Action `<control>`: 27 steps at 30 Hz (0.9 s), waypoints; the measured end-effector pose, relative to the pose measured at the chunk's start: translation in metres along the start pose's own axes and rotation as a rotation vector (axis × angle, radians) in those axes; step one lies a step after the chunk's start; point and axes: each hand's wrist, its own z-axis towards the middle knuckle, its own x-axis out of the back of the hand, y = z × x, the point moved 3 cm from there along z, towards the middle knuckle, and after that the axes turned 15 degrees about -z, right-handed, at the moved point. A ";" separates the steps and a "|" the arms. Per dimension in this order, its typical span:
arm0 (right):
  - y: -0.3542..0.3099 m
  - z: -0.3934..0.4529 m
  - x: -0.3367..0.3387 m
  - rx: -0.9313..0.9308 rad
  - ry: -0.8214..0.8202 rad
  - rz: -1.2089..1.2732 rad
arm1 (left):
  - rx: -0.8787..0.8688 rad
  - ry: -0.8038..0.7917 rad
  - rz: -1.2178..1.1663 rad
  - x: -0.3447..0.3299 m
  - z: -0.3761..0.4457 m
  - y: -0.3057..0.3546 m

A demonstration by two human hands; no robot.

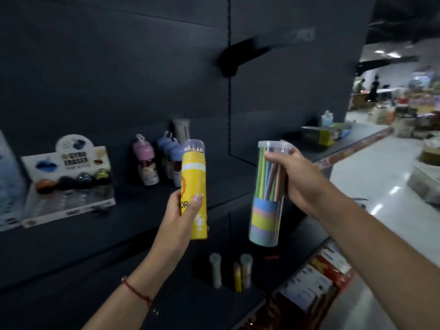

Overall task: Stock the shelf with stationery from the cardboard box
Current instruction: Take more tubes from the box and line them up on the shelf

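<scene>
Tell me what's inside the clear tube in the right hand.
The clear tube, gripped near its lid by the right hand, holds pastel pencils standing upright. A striped pastel label wraps the lower part and hides their bottom ends; the fingers cover some tops.

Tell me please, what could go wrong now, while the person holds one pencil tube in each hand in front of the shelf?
1. The right hand grips the clear pencil tube only near its lid; if the lid loosens, the tube might drop.
2. The left hand holds the yellow pencil tube low, so its top could tip into the small bottles standing on the shelf behind it and possibly knock them over.
</scene>
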 end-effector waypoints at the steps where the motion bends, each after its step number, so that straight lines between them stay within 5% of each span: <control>1: -0.005 0.016 -0.009 0.015 -0.032 0.012 | -0.033 0.040 0.008 0.011 0.009 0.003; 15: 0.039 0.180 -0.106 0.404 0.042 -0.320 | -0.241 0.275 0.163 0.040 0.098 -0.003; 22: 0.097 0.171 -0.090 0.233 -0.437 -0.517 | -0.185 0.333 0.153 0.040 0.108 -0.013; 27: 0.112 0.176 -0.075 0.238 -0.442 -0.691 | -0.169 0.408 0.141 0.045 0.110 -0.017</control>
